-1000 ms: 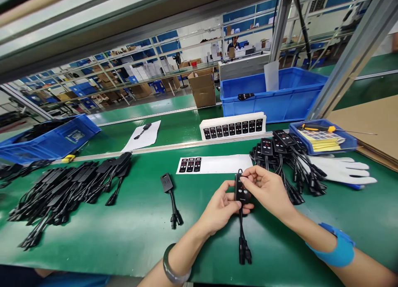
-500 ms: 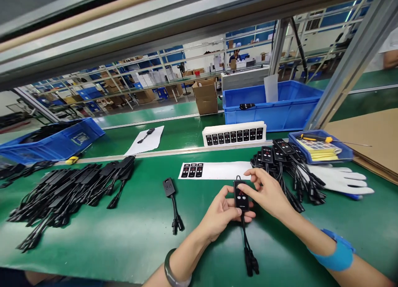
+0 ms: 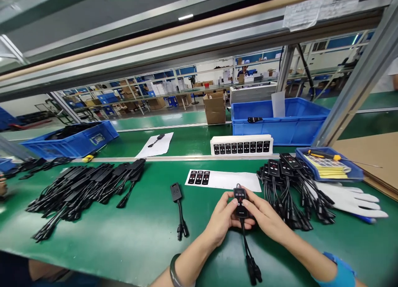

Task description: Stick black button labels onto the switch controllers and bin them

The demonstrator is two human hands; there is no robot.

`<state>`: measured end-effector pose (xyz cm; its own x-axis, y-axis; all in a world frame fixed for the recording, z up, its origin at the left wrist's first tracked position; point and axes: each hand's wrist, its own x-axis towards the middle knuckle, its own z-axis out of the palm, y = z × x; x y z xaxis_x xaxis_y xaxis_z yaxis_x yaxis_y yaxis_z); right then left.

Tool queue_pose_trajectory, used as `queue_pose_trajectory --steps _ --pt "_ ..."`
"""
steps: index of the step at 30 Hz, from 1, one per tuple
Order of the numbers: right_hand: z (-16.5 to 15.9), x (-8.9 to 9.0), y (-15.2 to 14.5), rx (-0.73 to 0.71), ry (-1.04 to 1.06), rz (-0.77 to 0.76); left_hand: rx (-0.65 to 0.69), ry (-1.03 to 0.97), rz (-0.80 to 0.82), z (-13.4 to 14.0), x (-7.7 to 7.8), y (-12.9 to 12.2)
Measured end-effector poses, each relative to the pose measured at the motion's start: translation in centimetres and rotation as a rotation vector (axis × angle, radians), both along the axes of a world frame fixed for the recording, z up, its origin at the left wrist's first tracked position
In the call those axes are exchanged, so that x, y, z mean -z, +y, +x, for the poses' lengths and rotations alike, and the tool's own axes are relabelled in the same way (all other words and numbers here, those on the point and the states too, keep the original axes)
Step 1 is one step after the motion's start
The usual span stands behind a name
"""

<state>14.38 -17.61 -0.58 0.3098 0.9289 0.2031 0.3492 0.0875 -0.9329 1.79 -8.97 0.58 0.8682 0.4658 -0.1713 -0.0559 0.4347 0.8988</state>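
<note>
Above the green worktop (image 3: 124,254), toward its near edge, the left hand (image 3: 221,220) is curled around a black rectangular plastic controller (image 3: 240,207) with two cables (image 3: 245,239); the right hand (image 3: 265,217), fingers bent, grips its right side, thumb on the front. Behind lies a white paper strip (image 3: 233,180).

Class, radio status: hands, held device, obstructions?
Left hand and right hand holding black device. Printed side toward camera. Separate device lies left, not in the way.

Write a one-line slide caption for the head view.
Left hand and right hand hold a black cabled device over a green workbench, near a white sheet bearing three black labels.
</note>
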Motion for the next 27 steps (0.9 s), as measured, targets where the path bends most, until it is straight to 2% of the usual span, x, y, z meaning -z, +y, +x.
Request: queue_pose_trajectory --steps 5,12,14,16,18,20,21,24,25,27 --pt "-0.4 -0.1 0.2 0.035 -0.103 0.044 -0.001 0.010 0.140 0.2 0.7 -0.2" --pt "-1.0 0.3 0.1 0.161 -0.314 0.071 -0.040 -0.095 0.001 0.5 0.2 0.3" --pt "-0.6 0.0 0.1 0.150 -0.422 0.099 -0.008 -0.125 0.048 0.5 0.1 0.7" --pt "0.6 -0.7 0.1 0.189 -0.541 0.114 0.000 -0.083 0.310 0.3 0.0 1.5" --pt "2.6 -1.8 0.0 0.316 -0.666 0.098 -0.043 0.038 0.762 0.0 0.0 2.6" --pt "5.1 -3.1 -0.3 0.485 -0.805 0.012 -0.068 0.215 1.172 -0.2 0.0 3.6" --pt "6.4 -3.7 -0.4 0.561 -0.892 -0.068 -0.048 0.304 1.298 -0.3 0.0 4.0" --pt "8.8 -5.4 -0.2 0.680 -1.163 -0.335 0.057 0.465 1.442 -0.3 0.4 4.3" --pt "9.0 -5.9 0.2 0.678 -1.199 -0.374 0.078 0.474 1.468 -0.3 0.6 4.2" --pt "8.3 -6.4 1.6 0.583 -1.161 -0.356 0.068 0.463 1.518 -0.1 1.0 3.8"
